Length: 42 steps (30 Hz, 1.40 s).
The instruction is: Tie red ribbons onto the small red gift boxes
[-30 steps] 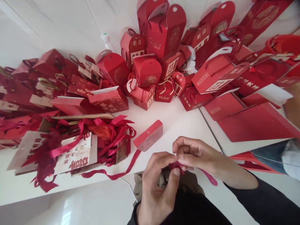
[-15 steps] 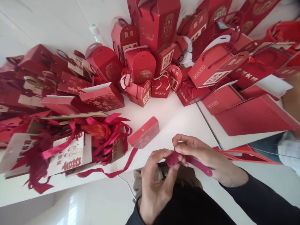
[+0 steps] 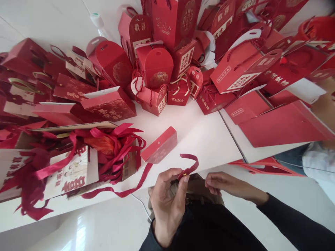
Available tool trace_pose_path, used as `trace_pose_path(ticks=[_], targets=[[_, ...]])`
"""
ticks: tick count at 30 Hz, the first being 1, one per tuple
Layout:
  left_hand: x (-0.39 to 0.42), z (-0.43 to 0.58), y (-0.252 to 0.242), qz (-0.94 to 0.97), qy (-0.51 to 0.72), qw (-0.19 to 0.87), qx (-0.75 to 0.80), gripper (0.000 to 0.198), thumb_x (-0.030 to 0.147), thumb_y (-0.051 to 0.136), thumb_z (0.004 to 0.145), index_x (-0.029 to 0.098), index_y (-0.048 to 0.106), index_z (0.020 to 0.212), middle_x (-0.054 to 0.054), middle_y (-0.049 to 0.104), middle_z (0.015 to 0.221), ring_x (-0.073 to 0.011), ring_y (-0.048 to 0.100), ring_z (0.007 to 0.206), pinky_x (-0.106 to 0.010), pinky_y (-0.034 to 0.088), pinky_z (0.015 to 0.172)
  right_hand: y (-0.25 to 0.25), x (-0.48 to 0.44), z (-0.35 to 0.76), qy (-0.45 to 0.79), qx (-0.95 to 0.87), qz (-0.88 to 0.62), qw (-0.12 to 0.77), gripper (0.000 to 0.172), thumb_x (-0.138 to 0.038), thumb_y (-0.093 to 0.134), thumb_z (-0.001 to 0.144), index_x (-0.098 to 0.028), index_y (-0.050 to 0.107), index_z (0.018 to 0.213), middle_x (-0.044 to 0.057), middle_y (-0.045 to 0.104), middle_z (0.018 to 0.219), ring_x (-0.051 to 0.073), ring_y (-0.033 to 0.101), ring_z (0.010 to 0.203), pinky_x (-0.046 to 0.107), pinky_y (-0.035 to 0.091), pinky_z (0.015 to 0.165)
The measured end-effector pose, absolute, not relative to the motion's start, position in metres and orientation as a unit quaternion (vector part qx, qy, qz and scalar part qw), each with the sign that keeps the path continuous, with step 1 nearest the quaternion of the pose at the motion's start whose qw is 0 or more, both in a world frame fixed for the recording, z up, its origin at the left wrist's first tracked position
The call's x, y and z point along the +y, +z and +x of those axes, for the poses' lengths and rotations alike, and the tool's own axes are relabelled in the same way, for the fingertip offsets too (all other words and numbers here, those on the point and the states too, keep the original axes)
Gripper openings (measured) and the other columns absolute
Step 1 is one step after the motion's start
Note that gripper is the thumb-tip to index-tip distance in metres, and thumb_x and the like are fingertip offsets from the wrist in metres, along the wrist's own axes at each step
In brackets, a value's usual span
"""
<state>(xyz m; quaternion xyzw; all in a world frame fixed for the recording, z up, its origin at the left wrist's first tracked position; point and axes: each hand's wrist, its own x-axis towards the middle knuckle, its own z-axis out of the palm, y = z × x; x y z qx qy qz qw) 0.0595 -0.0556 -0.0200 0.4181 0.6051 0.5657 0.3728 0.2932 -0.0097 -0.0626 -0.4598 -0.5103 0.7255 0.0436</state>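
My left hand (image 3: 171, 198) pinches a dark red strap (image 3: 193, 162) between thumb and fingers, at a gold-coloured rivet. The strap's long free end curls up and back over the table edge. To its right, my right hand (image 3: 221, 183) is apart from the strap, fingers loosely bent and nothing visible in them. Beyond the left hand, a small flat red box (image 3: 159, 145) lies on the white table (image 3: 199, 129). A red ribbon (image 3: 138, 183) trails from a cardboard box (image 3: 131, 164) full of ribbons.
Many red gift boxes, such as a handled box (image 3: 155, 66), crowd the back of the table. Flat red boxes (image 3: 285, 123) lie at the right. White printed cards (image 3: 53, 167) lean on the ribbon box. A person's light sleeve (image 3: 318, 167) shows at the right edge.
My right hand has let go of the strap and drawn away to the right. The left hand still pinches it, now with the long end curling upward and a gold rivet showing.
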Motion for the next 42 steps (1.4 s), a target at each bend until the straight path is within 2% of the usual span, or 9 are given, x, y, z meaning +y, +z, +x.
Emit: trace_pose_path(ticks=[2,6,10,12,16,22,31,37,42], targets=[[-0.055,0.062,-0.021,0.408,0.579,0.379,0.595,0.021,0.015,0.077,0.087,0.022,0.069,0.104,-0.001,0.076,0.093,-0.0160,0.078,0.086,-0.023,0.064,0.076,-0.088,-0.026,0.314,0.694,-0.526,-0.489,0.032,0.044,-0.058,0.064,0.096,-0.018,0.062,0.077,-0.001,0.059,0.065,0.013,0.053,0.056,0.027,0.042,0.051],[-0.055,0.064,-0.017,0.416,0.583,0.383,0.583,0.017,0.012,0.077,0.086,0.022,0.069,0.097,0.002,0.078,0.088,-0.0137,0.077,0.084,-0.020,0.062,0.076,-0.108,-0.042,0.335,0.630,-0.562,-0.535,0.038,0.036,-0.046,0.064,0.099,-0.019,0.058,0.076,-0.006,0.054,0.066,0.009,0.046,0.053,0.023,0.043,0.053],[-0.059,0.061,-0.014,0.437,0.546,0.414,0.582,0.013,0.012,0.075,0.088,0.022,0.069,0.093,0.000,0.080,0.094,-0.0159,0.078,0.090,-0.024,0.063,0.081,-0.082,-0.038,0.311,0.607,-0.582,-0.539,0.046,0.034,-0.046,0.069,0.095,-0.019,0.062,0.075,-0.002,0.055,0.066,0.013,0.046,0.058,0.028,0.039,0.056],[-0.060,0.061,-0.015,0.432,0.544,0.429,0.577,0.010,0.013,0.073,0.090,0.022,0.068,0.092,-0.001,0.080,0.098,-0.0170,0.077,0.094,-0.027,0.062,0.084,-0.057,-0.035,0.290,0.607,-0.581,-0.538,0.062,0.028,-0.047,0.064,0.098,-0.021,0.066,0.087,0.000,0.061,0.073,0.016,0.050,0.064,0.030,0.040,0.059],[-0.062,0.063,-0.016,0.451,0.526,0.422,0.584,0.007,0.018,0.075,0.089,0.022,0.069,0.090,-0.005,0.074,0.106,-0.0201,0.072,0.102,-0.031,0.059,0.085,-0.011,-0.025,0.252,0.656,-0.528,-0.507,0.183,0.028,-0.049,0.063,0.099,-0.025,0.063,0.113,0.004,0.065,0.096,0.019,0.059,0.082,0.031,0.048,0.069],[-0.063,0.061,-0.015,0.447,0.515,0.471,0.560,0.007,0.018,0.074,0.090,0.023,0.069,0.090,-0.001,0.064,0.088,-0.0140,0.064,0.080,-0.026,0.053,0.072,-0.003,-0.018,0.233,0.757,-0.431,-0.401,0.282,0.017,-0.039,0.069,0.097,-0.022,0.069,0.099,0.003,0.061,0.092,0.015,0.056,0.078,0.028,0.046,0.069],[-0.061,0.055,-0.012,0.441,0.509,0.527,0.519,0.011,0.017,0.071,0.092,0.025,0.073,0.099,-0.002,0.071,0.096,-0.0153,0.069,0.088,-0.027,0.057,0.080,-0.006,-0.015,0.229,0.767,-0.399,-0.407,0.293,0.017,-0.040,0.070,0.097,-0.023,0.068,0.095,0.001,0.058,0.086,0.015,0.053,0.077,0.029,0.043,0.068],[-0.060,0.051,-0.006,0.392,0.508,0.581,0.501,0.015,0.030,0.062,0.099,0.024,0.074,0.106,-0.005,0.073,0.099,-0.0173,0.070,0.092,-0.028,0.057,0.082,0.001,-0.012,0.228,0.794,-0.367,-0.394,0.282,0.024,-0.045,0.071,0.096,-0.021,0.067,0.091,-0.001,0.052,0.082,0.012,0.047,0.069,0.027,0.040,0.063],[-0.056,0.054,-0.005,0.343,0.504,0.620,0.494,0.013,0.033,0.069,0.095,0.021,0.072,0.099,-0.004,0.071,0.091,-0.0159,0.069,0.081,-0.027,0.056,0.076,0.000,-0.009,0.228,0.806,-0.366,-0.373,0.277,0.025,-0.045,0.070,0.096,-0.021,0.068,0.093,0.002,0.060,0.087,0.016,0.057,0.080,0.032,0.051,0.078]])
